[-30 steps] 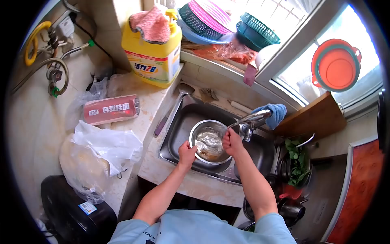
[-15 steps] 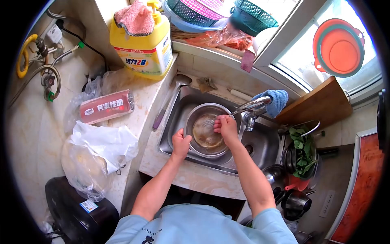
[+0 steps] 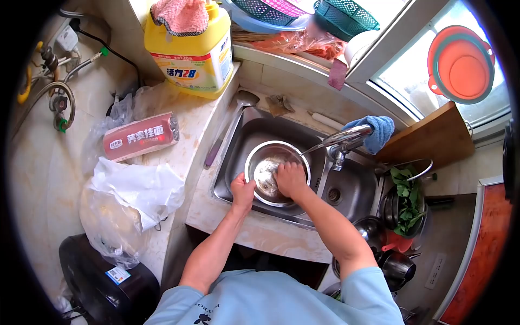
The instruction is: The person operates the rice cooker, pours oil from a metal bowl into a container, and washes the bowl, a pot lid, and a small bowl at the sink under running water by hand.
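Head camera view, with clock positions read around the metal bowl: a white plastic bag lies toward 9 o'clock on the marbled bench, just below a pink packet. A yellow jug stands at 11, while a purple-handled utensil rests beside the sink between 10 and 11. At 8, a person's left hand pinches the rim of the metal bowl, its grip closed on the edge. The bowl sits inside the sink's left basin. The right hand reaches in from 4, fingers down inside the bowl; whether its grip is spread or pressed together cannot be told. A faucet slants in from 2, leafy greens sit just past 3, and a wooden board leans between 2 and 3.
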